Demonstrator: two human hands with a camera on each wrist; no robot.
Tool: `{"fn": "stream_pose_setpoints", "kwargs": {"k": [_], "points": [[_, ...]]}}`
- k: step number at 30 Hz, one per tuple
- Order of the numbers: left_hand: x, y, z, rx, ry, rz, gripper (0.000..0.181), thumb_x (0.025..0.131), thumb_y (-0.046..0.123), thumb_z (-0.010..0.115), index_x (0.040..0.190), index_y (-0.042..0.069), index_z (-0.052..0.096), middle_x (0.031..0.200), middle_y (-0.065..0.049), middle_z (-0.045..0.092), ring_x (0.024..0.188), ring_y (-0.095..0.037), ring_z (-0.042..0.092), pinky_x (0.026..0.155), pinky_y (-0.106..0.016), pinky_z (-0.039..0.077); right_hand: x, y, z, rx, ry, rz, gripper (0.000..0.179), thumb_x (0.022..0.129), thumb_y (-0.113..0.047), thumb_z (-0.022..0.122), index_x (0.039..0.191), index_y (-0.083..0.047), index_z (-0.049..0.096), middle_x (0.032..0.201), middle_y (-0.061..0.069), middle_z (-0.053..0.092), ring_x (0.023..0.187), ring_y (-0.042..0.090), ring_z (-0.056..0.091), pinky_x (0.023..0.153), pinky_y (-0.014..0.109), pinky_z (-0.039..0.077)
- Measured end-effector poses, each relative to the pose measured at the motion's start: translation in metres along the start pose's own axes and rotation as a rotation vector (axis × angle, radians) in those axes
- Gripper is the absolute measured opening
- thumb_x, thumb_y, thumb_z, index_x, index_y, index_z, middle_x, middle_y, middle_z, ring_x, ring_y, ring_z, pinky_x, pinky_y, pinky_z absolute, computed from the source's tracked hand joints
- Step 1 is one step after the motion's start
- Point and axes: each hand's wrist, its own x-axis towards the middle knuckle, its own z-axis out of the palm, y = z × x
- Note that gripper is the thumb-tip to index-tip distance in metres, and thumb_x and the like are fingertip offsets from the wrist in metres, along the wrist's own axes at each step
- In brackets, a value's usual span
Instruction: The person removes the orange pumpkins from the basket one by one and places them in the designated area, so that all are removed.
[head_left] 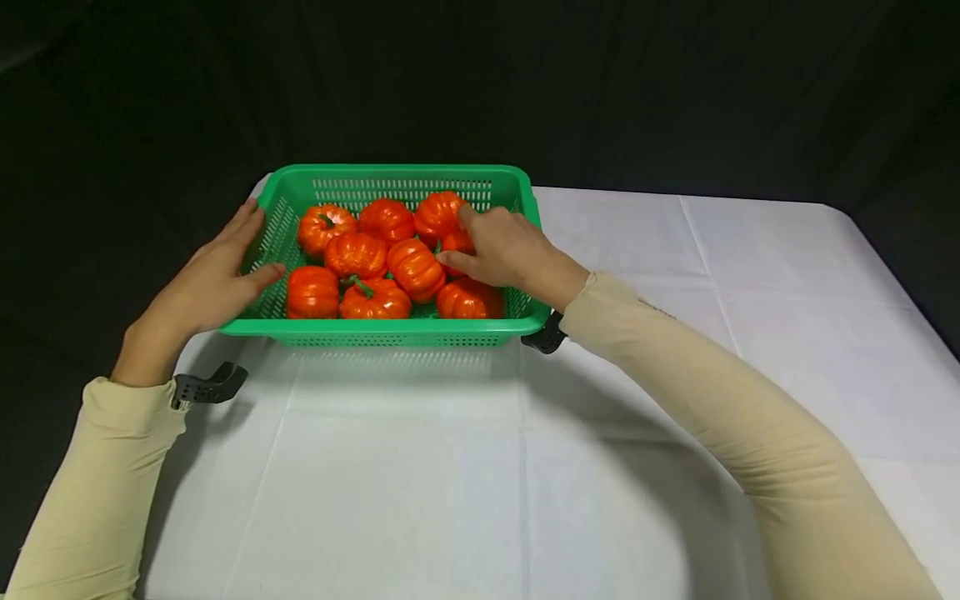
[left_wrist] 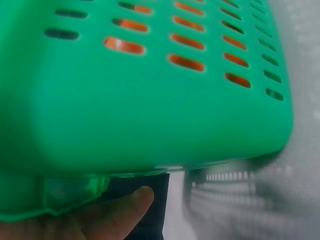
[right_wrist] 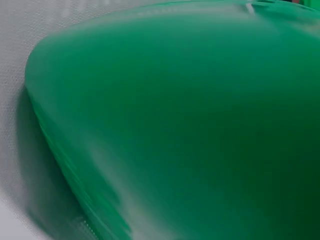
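Several glossy orange-red mini pumpkins [head_left: 416,270], ribbed and some with green stems, lie in a green plastic basket [head_left: 390,327]. My left hand [head_left: 206,279] rests at the basket's left rim, its fingers extended along it and the thumb over the front corner. In the left wrist view, a fingertip shows beneath the slotted basket wall [left_wrist: 150,115]. My right hand [head_left: 506,246] reaches inside at the right, thumb and fingers around a partly hidden pumpkin [head_left: 456,243]. The right wrist view is mostly filled by the basket's outer wall [right_wrist: 165,110].
A white cloth [head_left: 420,467] with fold creases covers the table under the basket. Behind and at the left hangs dark fabric [head_left: 600,92]. Black wrist straps [head_left: 210,385] show below both hands.
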Motion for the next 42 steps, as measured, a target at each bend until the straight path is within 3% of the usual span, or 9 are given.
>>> {"fn": "stream_pose_setpoints", "kwargs": {"k": [4, 7, 11, 14, 24, 30, 37, 42], "points": [[0.000, -0.001, 0.000, 0.003, 0.003, -0.003, 0.082, 0.107, 0.028, 0.055, 0.164, -0.003, 0.006, 0.172, -0.015, -0.006, 0.157, -0.035, -0.001, 0.122, -0.056, 0.006, -0.001, -0.001, 0.000, 0.035, 0.013, -0.017, 0.049, 0.099, -0.035, 0.073, 0.131, -0.004, 0.052, 0.085, 0.012, 0.061, 0.077, 0.027, 0.062, 0.064, 0.034, 0.049], [0.000, -0.002, 0.002, 0.000, 0.004, -0.003, 0.082, 0.107, 0.028, 0.055, 0.164, -0.004, 0.006, 0.172, -0.015, -0.006, 0.157, -0.036, 0.000, 0.123, -0.056, 0.006, -0.002, 0.000, 0.001, 0.058, 0.022, -0.007, 0.044, 0.096, -0.029, 0.076, 0.125, -0.007, 0.052, 0.093, 0.015, 0.059, 0.083, 0.030, 0.059, 0.067, 0.038, 0.051], [0.000, -0.003, 0.004, -0.003, -0.003, -0.001, 0.082, 0.107, 0.028, 0.055, 0.164, -0.003, 0.007, 0.172, -0.014, -0.006, 0.157, -0.036, 0.001, 0.123, -0.056, 0.007, -0.006, 0.001, 0.001, 0.095, 0.036, 0.042, 0.060, 0.091, -0.029, 0.080, 0.137, -0.008, 0.047, 0.119, 0.021, 0.051, 0.093, 0.032, 0.058, 0.077, 0.045, 0.056], [0.001, -0.002, 0.005, 0.001, -0.003, 0.002, 0.082, 0.106, 0.029, 0.056, 0.164, -0.003, 0.007, 0.172, -0.014, -0.006, 0.156, -0.037, 0.002, 0.122, -0.057, 0.007, -0.008, 0.002, -0.001, 0.116, 0.053, 0.065, 0.072, 0.089, -0.032, 0.082, 0.144, -0.005, 0.044, 0.124, 0.022, 0.047, 0.094, 0.033, 0.060, 0.082, 0.047, 0.057], [0.003, 0.001, 0.002, 0.000, 0.004, 0.016, 0.081, 0.107, 0.028, 0.055, 0.164, -0.004, 0.007, 0.172, -0.014, -0.005, 0.156, -0.037, 0.002, 0.122, -0.058, 0.008, -0.016, 0.004, -0.009, 0.097, 0.116, 0.069, 0.073, 0.086, -0.038, 0.083, 0.137, 0.006, 0.054, 0.121, 0.019, 0.044, 0.095, 0.030, 0.057, 0.084, 0.042, 0.057], [0.004, 0.001, 0.003, 0.003, 0.012, 0.015, 0.081, 0.106, 0.028, 0.055, 0.163, -0.004, 0.008, 0.173, -0.014, -0.004, 0.157, -0.037, 0.003, 0.122, -0.058, 0.008, -0.023, 0.006, -0.011, 0.176, 0.164, 0.051, 0.071, 0.084, -0.041, 0.084, 0.135, 0.000, 0.056, 0.125, 0.017, 0.044, 0.100, 0.030, 0.057, 0.088, 0.043, 0.056], [0.002, 0.001, 0.003, 0.004, 0.010, 0.003, 0.081, 0.106, 0.027, 0.055, 0.164, -0.004, 0.007, 0.173, -0.014, -0.005, 0.157, -0.037, 0.002, 0.122, -0.059, 0.008, -0.032, 0.012, -0.013, 0.327, 0.233, 0.001, 0.073, 0.084, -0.033, 0.088, 0.137, -0.002, 0.048, 0.123, 0.013, 0.060, 0.107, 0.027, 0.060, 0.090, 0.041, 0.056], [0.002, 0.002, 0.002, 0.007, 0.005, -0.001, 0.081, 0.107, 0.028, 0.054, 0.164, -0.004, 0.007, 0.173, -0.013, -0.005, 0.157, -0.037, 0.001, 0.122, -0.058, 0.007, -0.042, 0.018, -0.016, 0.396, 0.303, -0.004, 0.077, 0.084, -0.031, 0.087, 0.141, -0.004, 0.044, 0.130, 0.012, 0.060, 0.111, 0.026, 0.061, 0.091, 0.040, 0.056]]}}
